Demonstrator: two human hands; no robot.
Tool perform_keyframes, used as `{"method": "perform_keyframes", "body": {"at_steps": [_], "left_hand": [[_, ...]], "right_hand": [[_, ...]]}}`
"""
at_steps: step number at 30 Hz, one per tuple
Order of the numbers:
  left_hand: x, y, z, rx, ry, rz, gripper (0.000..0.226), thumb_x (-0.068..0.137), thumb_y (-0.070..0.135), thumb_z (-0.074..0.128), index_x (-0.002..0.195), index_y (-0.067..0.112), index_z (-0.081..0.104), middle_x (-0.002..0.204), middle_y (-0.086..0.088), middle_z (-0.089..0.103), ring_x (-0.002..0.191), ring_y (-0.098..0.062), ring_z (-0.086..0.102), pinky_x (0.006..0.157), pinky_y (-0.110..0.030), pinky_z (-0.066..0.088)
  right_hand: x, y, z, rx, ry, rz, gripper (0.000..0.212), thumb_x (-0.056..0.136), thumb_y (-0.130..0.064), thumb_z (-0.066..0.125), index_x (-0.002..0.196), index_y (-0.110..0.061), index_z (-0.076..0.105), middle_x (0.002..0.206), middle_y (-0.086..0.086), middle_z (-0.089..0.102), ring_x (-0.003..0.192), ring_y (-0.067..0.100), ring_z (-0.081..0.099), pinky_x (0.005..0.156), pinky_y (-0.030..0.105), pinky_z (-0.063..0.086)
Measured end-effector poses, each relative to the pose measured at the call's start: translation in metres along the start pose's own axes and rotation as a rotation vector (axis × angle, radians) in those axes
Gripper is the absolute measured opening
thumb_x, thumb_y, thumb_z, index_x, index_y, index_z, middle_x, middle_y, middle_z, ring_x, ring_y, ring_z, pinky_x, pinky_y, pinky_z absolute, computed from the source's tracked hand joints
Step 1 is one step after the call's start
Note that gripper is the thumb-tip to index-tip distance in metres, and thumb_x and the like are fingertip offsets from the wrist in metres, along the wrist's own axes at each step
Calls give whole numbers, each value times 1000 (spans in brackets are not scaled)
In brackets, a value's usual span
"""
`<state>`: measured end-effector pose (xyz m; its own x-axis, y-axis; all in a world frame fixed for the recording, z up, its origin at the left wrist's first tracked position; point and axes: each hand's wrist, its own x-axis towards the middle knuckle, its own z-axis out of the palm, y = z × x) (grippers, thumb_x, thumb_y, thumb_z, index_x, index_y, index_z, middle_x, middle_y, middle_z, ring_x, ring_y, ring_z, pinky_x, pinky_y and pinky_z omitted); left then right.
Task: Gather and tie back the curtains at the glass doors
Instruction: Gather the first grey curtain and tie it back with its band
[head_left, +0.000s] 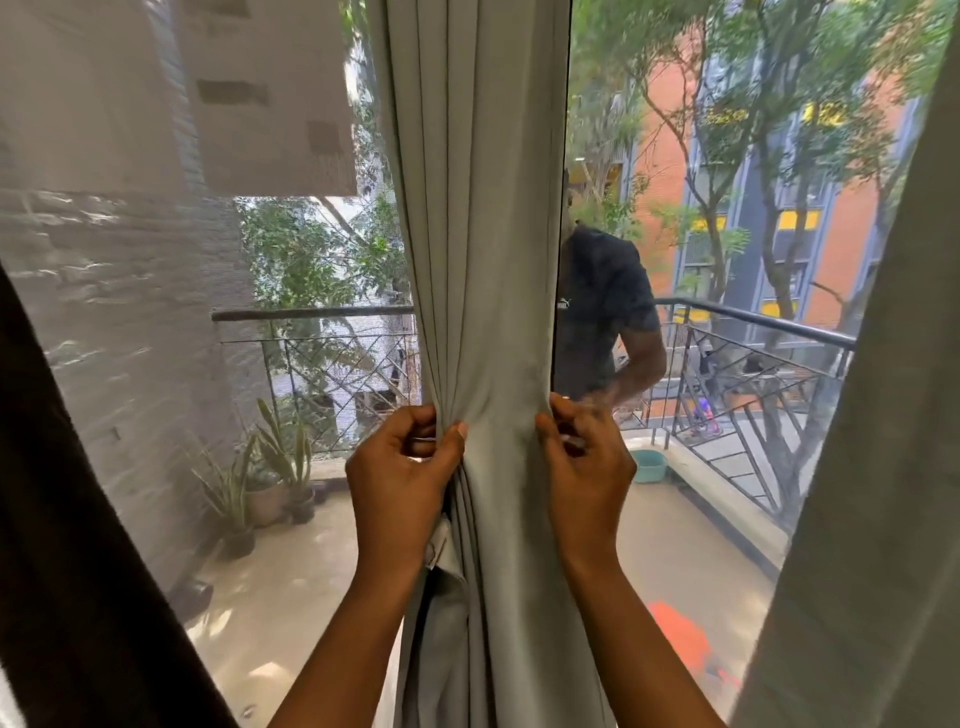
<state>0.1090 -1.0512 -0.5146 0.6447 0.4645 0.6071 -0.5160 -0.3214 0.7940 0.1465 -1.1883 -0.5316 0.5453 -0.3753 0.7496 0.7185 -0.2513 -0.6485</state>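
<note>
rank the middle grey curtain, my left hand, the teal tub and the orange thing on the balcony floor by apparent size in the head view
1. middle grey curtain
2. left hand, enlarged by nearness to the camera
3. orange thing
4. teal tub, smallest

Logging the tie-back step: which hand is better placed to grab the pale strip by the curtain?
Left hand, probably: the strip hangs below it at the curtain's left edge; the right hand pinches the far edge.
</note>
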Motion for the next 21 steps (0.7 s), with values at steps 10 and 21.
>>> {"method": "perform_keyframes", "body": {"at_steps": [10, 21], "left_hand": [[-24, 23, 21, -44, -20, -41, 11, 77, 15, 78, 86, 13, 72, 72, 1, 72, 66, -15, 67, 69, -31, 55], [-44, 42, 28, -98, -10, -109, 15, 76, 17, 77, 88, 11, 73, 77, -4, 73, 76, -23, 71, 79, -49, 57]], "right_hand": [[-15, -28, -23, 193, -279, 20, 15, 84, -10, 69, 95, -19, 68, 90, -1, 67, 87, 4, 65, 71, 13, 52], [-11, -29, -43, 240, -324, 79, 12, 82, -14, 72, 89, -23, 69, 85, -5, 69, 82, 3, 66, 68, 10, 48]]}}
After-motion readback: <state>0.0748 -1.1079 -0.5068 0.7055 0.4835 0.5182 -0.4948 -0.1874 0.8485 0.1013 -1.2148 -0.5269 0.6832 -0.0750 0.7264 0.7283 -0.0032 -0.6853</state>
